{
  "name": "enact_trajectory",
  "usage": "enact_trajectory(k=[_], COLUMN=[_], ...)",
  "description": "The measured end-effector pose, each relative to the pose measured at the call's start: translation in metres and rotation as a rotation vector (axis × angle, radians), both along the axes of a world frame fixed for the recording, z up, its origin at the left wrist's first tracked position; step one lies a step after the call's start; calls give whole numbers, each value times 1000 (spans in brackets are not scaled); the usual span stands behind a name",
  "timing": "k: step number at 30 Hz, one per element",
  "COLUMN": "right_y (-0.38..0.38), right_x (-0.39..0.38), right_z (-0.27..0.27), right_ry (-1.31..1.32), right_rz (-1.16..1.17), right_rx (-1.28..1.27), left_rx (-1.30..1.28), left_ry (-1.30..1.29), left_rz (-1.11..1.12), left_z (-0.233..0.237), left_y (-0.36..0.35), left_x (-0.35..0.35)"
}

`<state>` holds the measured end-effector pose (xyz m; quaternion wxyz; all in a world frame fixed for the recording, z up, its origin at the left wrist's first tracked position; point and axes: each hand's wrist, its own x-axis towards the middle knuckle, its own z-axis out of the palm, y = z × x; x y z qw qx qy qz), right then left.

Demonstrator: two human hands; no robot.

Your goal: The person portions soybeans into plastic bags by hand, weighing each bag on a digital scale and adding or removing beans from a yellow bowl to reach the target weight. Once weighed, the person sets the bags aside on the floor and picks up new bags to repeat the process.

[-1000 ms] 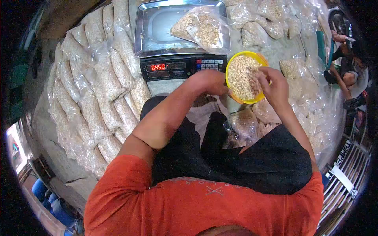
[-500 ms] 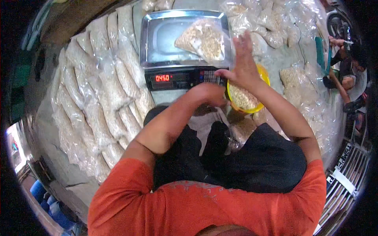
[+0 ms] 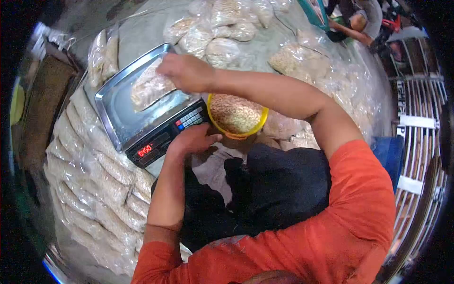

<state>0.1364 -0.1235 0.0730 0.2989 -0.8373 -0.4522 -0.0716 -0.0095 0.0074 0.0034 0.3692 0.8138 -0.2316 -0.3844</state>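
I see the right hand (image 3: pixel 187 73) at the upper end of a clear bag of flakes (image 3: pixel 149 90) on the scale's steel tray (image 3: pixel 124 111), and the left hand (image 3: pixel 193 140) between the keypad (image 3: pixel 190 118) and a yellow bucket (image 3: pixel 261 124).

Soft light glints off plastic bags (image 3: pixel 116 168) and a metal scale tray (image 3: pixel 118 111) as fisheye distortion bows the scene's edges and corners fall black.
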Motion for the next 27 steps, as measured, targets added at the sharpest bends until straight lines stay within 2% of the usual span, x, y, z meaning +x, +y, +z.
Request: enact_trajectory(k=[2,3,5,6,8,9,10,13,14,16,18,19,20,22,24,25,27], right_y=[-19,-39,-91,-124,-175,-195,-220,-305,-330,-379,-443,-453,-462,-503,-513,-501,-472], right_x=[6,10,7,9,-10,-24,-29,-30,-37,-47,-50,-61,-80,-94,-105,-98,-80], right_z=[26,33,83,97,142,160,164,157,155,151,131,122,113,80,65,66,68], right_ry=[1,-19,-124,-143,-87,-180,-150,-200,-198,-281,-278,-269,-258,-6,365,358,353], right_rz=[23,23,-101,-85,-230,-231,-388,-487,-492,-589,-657,-733,-814,-935,-1081,-1071,-1130], right_rx=[47,117,-134,-105,-304,-304,-484,-595,-588,-694,-736,-777,-820,-1015,-986,-982,-1356], left_rx=[1,-1,68,84,77,72,93,27,34,171,170,160,163,150,129,133,81], left_ry=[-41,-36,91,123,77,29,20,-28,-29,135,64,-5,36,7,-22,-24,23], left_rz=[-11,-18,26,19,50,72,53,47,43,67,57,26,46,52,39,50,-10], left_z=[-23,-10,30,21,26,28,24,11,20,45,34,32,42,38,21,19,13], left_y=[-1,-1,1,0,0,-2,-4,-9,-11,-15,-16,-15,-16,-18,-18,-17,-18], left_x=[-1,-1,2,3,1,1,1,-7,-9,-14,-17,-17,-17,-16,-16,-14,-10])
